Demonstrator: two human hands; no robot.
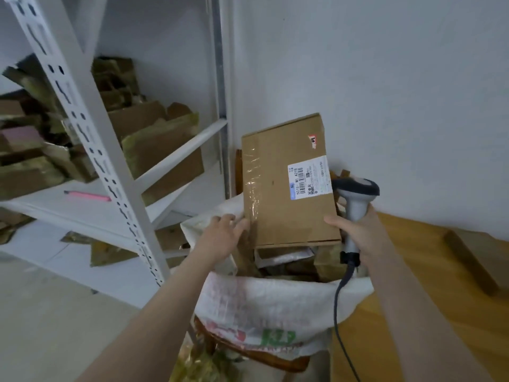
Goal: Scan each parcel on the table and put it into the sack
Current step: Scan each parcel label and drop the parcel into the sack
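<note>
Now we look down over both bare arms at a white woven sack (264, 304) standing open between metal shelving (82, 128) on our left and a wooden table (413, 285) on our right. A cardboard parcel (281, 194) stands upright in the sack's mouth. Its lower end rests on other packages inside, and its white barcode label (308, 179) faces us. Our left hand (223, 232) lies against the parcel's lower left edge with fingers loosely spread, touching rather than gripping it. Our right hand (358, 230) is curled around the handle of a grey corded scanner (355, 194), whose head sits just beside the label. One fingertip of that hand reaches toward the parcel's lower right edge. We judge this to be the bagging step for this parcel, though we cannot tell whether it has been scanned. The next move likely calls for tipping or pushing the parcel down so it settles among the others, since the sack looks nearly full. A brown shape (468, 260) on the table's far side may be another parcel waiting.
</note>
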